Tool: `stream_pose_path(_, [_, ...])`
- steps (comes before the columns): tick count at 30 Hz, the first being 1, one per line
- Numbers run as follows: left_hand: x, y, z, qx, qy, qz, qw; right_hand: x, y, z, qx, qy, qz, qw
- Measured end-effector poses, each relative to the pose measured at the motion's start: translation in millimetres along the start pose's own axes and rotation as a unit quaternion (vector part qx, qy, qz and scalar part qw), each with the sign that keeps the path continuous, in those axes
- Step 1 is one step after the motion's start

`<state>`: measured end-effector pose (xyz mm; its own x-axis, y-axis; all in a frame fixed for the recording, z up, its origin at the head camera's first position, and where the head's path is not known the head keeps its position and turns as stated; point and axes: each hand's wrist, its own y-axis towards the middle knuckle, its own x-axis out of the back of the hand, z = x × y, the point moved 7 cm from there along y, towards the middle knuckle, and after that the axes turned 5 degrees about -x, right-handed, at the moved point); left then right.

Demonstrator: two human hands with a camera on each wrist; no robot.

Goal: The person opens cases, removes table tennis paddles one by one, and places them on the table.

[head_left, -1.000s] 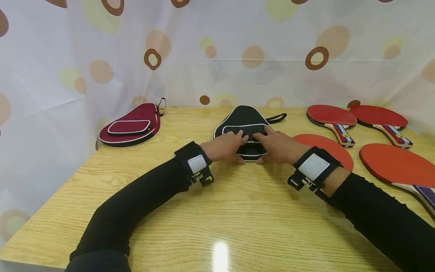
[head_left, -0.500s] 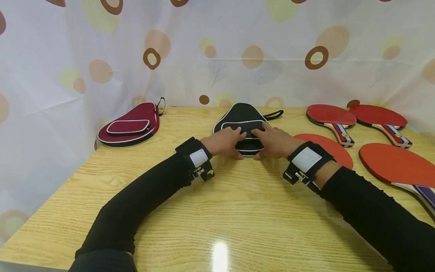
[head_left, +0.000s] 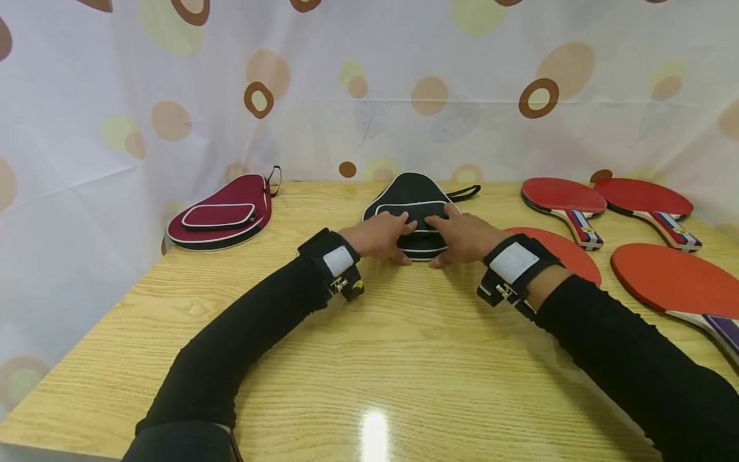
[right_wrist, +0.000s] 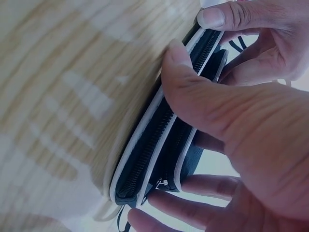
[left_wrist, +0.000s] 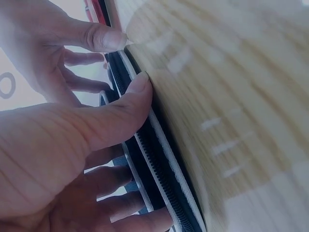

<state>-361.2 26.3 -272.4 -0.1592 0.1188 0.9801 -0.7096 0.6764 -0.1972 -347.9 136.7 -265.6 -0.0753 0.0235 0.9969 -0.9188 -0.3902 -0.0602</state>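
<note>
A black table tennis bat case (head_left: 414, 187) with white piping and a front pocket lies flat on the wooden table, a wrist loop at its right. My left hand (head_left: 380, 236) grips its near left part, and my right hand (head_left: 465, 237) grips its near right part. Both thumbs press the zipped near edge while the fingers lie over the top, as the left wrist view shows with the left thumb (left_wrist: 137, 96). In the right wrist view the zip (right_wrist: 145, 164) is closed along that edge. The hands partly hide the pocket.
A dark red bat case (head_left: 222, 199) lies at the back left. Several red bats lie on the right, one (head_left: 554, 250) close beside my right forearm and another (head_left: 675, 276) farther right. A patterned curtain (head_left: 369, 83) hangs behind the table (head_left: 346, 385).
The black case has slid a little away from me, toward the curtain, and slightly left, with both hands moving along on it. The dark red case and the bats have stayed put.
</note>
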Motion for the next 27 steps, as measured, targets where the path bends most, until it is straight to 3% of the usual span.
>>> stream_pose_path(12, [-2.4,5.4,-0.1,0.002,0.005,0.009,0.9999,1.6,2.3,-3.2,0.003,0.021,0.012,0.9997])
stream_pose_path(19, [7.0,9.3,-10.0,0.042,-0.028,-0.032,0.9982,10.3,-8.7,-12.7,-0.018,0.052,0.003,0.9985])
stream_pose_path(22, [11.4,16.8,-12.6,0.051,-0.034,-0.047,0.9970,12.6,-14.2,-20.0,-0.033,0.054,-0.003,0.9980])
stream_pose_path(27, [14.5,33.6,-11.3,0.037,-0.051,-0.047,0.9969,11.3,-24.2,-31.4,-0.035,0.057,0.002,0.9978])
